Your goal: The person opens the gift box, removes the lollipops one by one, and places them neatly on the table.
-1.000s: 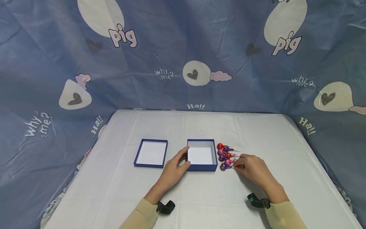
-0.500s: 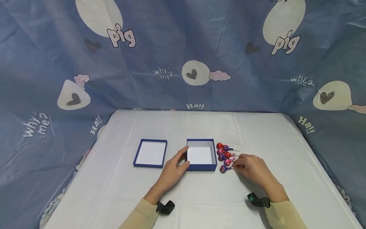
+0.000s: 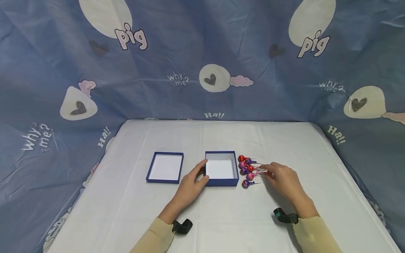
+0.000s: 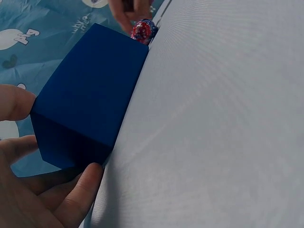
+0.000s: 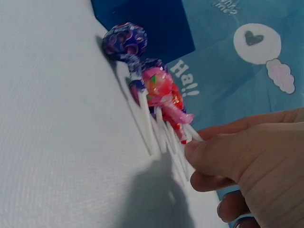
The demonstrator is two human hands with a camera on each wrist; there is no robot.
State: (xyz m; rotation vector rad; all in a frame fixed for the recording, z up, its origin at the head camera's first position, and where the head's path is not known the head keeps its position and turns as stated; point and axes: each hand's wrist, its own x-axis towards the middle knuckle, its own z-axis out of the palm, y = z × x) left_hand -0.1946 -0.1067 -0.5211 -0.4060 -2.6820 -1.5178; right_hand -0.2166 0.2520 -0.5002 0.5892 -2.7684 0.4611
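A blue box (image 3: 223, 182) with a white inside stands without its lid at the middle of the table. My left hand (image 3: 188, 186) holds it by its left side, the thumb at the near corner and fingers along the wall in the left wrist view. Right of the box lie several wrapped lollipops (image 3: 242, 164), heads towards it and white sticks to the right. My right hand (image 3: 282, 179) pinches the stick of a lollipop among the group, partly hidden by its neighbours. One purple lollipop (image 5: 126, 42) lies nearest me, a little apart from the others.
The box's blue-rimmed lid (image 3: 165, 167) lies inside up, left of the box. A white cloth (image 3: 237, 218) covers the table. Behind it hangs a blue printed curtain (image 3: 177, 42). Both wrists wear black bands.
My right hand has moved slightly away from me, from the nearest purple lollipop's stick to the sticks farther back. That lollipop now lies free, apart from the group. The left hand keeps its hold.
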